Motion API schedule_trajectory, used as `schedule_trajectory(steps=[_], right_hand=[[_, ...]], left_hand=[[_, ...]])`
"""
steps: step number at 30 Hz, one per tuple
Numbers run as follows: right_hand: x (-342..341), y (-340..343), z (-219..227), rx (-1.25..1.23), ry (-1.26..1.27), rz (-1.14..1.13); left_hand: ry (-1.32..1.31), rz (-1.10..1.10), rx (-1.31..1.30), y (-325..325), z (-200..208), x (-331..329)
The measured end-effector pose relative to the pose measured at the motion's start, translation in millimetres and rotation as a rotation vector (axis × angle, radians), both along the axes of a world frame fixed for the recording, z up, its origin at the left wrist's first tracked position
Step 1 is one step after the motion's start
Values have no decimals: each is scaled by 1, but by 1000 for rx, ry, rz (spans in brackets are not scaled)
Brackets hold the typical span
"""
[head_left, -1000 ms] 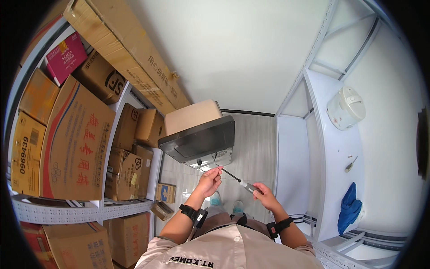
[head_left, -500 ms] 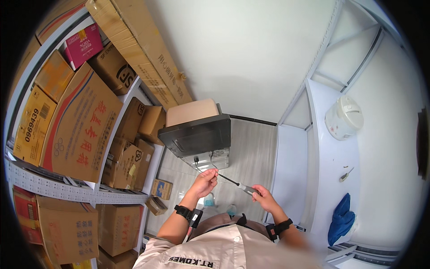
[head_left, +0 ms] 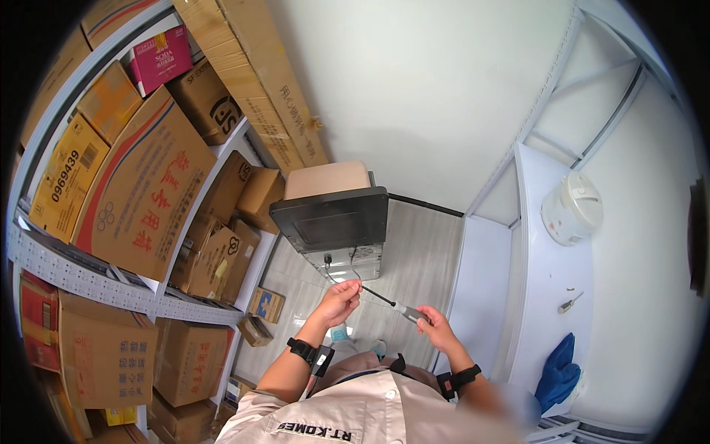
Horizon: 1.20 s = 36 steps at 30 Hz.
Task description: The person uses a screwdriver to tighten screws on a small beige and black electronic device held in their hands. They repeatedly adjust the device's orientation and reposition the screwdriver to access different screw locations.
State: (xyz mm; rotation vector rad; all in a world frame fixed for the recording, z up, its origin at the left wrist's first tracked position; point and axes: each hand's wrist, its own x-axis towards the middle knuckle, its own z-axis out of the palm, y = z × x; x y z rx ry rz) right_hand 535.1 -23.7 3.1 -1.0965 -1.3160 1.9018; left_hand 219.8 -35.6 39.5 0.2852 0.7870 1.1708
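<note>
My left hand (head_left: 341, 301) is closed in a pinch on a thin dark cord (head_left: 358, 271) hanging from a box-shaped appliance (head_left: 347, 264) with a black top. In my right hand (head_left: 435, 328) is a screwdriver (head_left: 409, 313) with a grey and white handle and a slim black shaft. The shaft slants up to the left, its tip at my left fingertips; whether those fingers grip the tip too is hidden. A dark plug (head_left: 328, 260) sits on the appliance's near face.
Cardboard boxes (head_left: 140, 192) fill the shelving at left, and long cartons (head_left: 255, 81) lean behind it. Small boxes (head_left: 265, 305) lie on the floor. The white shelf (head_left: 547, 274) at right bears a rice cooker (head_left: 572, 209), a small pointed tool (head_left: 570, 303) and blue gloves (head_left: 558, 374).
The view has shifted slightly, so the shelving and appliance appear a little farther right. Both hands keep nearly the same pose and hold.
</note>
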Motion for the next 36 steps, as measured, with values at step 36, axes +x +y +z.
schedule_trajectory(steps=[36], right_hand=[[2,13,45,8,-154,9]], left_hand=[[503,17,48,-17,22,-2]])
